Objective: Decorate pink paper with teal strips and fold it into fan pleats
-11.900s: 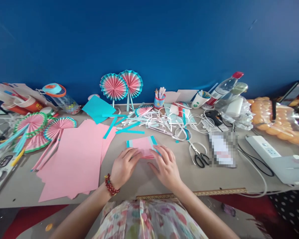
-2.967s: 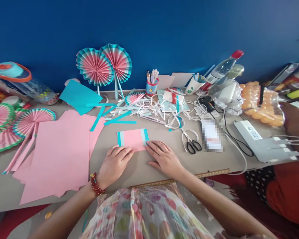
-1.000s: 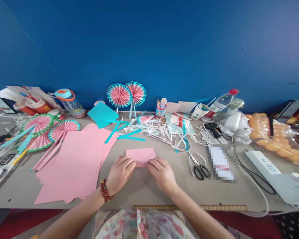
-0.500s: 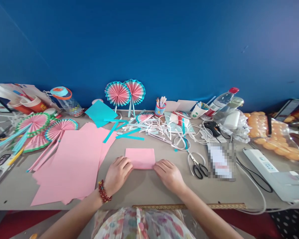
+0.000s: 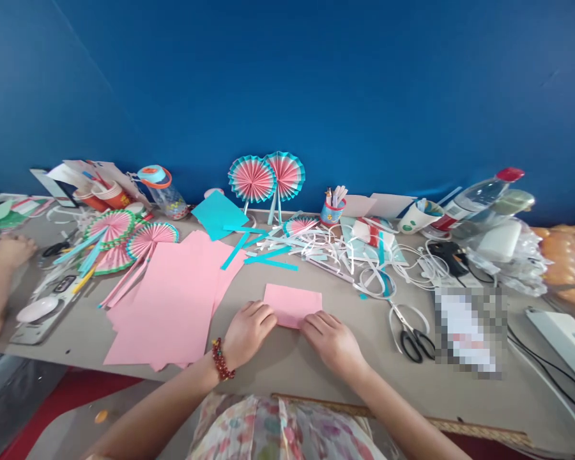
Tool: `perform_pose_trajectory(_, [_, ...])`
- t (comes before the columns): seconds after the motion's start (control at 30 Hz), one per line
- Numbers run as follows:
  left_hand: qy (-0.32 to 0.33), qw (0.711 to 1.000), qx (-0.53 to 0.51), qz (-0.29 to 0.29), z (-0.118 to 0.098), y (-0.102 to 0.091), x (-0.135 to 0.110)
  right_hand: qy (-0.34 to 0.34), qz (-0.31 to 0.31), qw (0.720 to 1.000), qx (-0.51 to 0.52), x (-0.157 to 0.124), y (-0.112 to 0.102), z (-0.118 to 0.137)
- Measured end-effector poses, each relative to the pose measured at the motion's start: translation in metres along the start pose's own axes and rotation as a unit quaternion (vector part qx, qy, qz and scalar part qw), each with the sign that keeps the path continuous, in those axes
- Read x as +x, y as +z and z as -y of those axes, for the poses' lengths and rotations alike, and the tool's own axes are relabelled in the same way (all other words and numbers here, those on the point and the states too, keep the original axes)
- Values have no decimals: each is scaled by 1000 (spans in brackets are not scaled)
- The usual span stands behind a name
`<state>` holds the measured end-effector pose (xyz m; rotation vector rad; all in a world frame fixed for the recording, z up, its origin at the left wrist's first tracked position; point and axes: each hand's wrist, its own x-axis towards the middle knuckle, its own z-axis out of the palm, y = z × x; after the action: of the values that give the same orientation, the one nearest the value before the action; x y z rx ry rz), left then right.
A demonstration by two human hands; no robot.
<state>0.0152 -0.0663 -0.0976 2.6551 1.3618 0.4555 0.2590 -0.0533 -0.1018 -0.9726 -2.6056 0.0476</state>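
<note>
A small folded piece of pink paper [image 5: 292,303] lies on the table in front of me. My left hand [image 5: 250,333], with a beaded bracelet at its wrist, pinches the lower left corner. The fingers of my right hand [image 5: 334,340] are closed on its lower edge, right of the middle. Both sets of fingertips are partly hidden, pressed against the paper. To the left, large pink sheets [image 5: 172,300] lie in an overlapping pile.
Black-handled scissors [image 5: 414,335] lie to the right, near a blurred-out patch [image 5: 467,332]. Paper strips [image 5: 326,246] are heaped behind the folded paper. Two round paper fans [image 5: 252,179] lean on the blue wall. Another person's hand [image 5: 14,249] is at far left.
The view has swung left, bringing another person's arm in at the left. My right hand has slid inward along the paper's lower edge, closer to my left, and the paper sits slightly tilted.
</note>
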Motion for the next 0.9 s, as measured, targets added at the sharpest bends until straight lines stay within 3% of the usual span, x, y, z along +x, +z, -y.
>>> perform_pose_trajectory(0.27, [-35, 996, -83, -28, 2, 1, 2, 26, -15, 999, 20, -13, 1, -21])
perform_pose_trajectory(0.4, [-49, 990, -126, -44, 5, 4, 2, 43, 12, 999, 6, -12, -5, -26])
perform_pose_trajectory(0.6, [-58, 984, -164, -39, 11, 5, 3, 63, 55, 996, 3, 15, -25, 7])
perform_pose_trajectory(0.73, [-67, 980, -187, -21, 11, 0, 6, 83, 85, 993, 16, 37, -19, 25])
perform_pose_trajectory(0.9, [-93, 973, -210, -6, 11, -8, 6, 112, 137, 984, -20, 46, -11, 20])
